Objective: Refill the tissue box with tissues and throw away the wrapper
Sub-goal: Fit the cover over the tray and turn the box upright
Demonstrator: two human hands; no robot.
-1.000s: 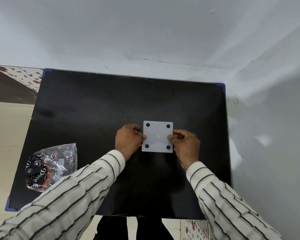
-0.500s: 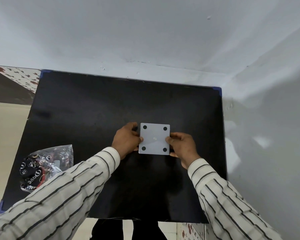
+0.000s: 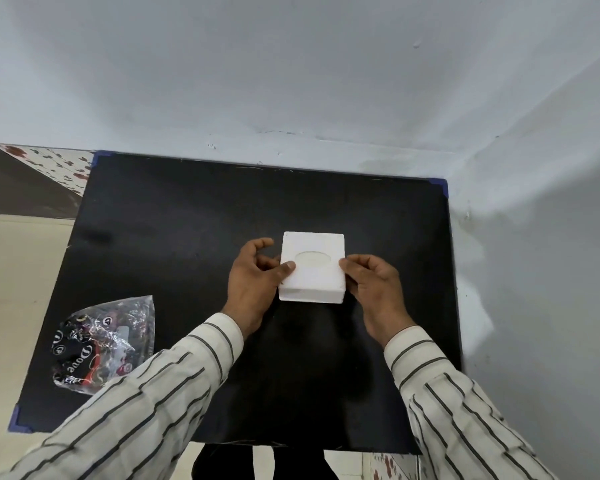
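Observation:
A square white tissue box (image 3: 312, 282) is in the middle of the black table (image 3: 174, 230), its top face with an oval opening turned up towards me. My left hand (image 3: 255, 284) grips its left side, thumb on the top face beside the opening. My right hand (image 3: 373, 282) grips its right side. A crumpled clear plastic wrapper (image 3: 101, 341) with black and red print lies near the table's front left corner, apart from both hands. I cannot tell whether the box rests on the table or is held just above it.
White walls close off the table at the back and on the right. Floor shows to the left of the table. Blue corner guards mark the table's corners (image 3: 440, 185).
The box was bottom side up, showing a flat panel with four black dots. My hands have turned it over, and its top face with the oval opening now faces up.

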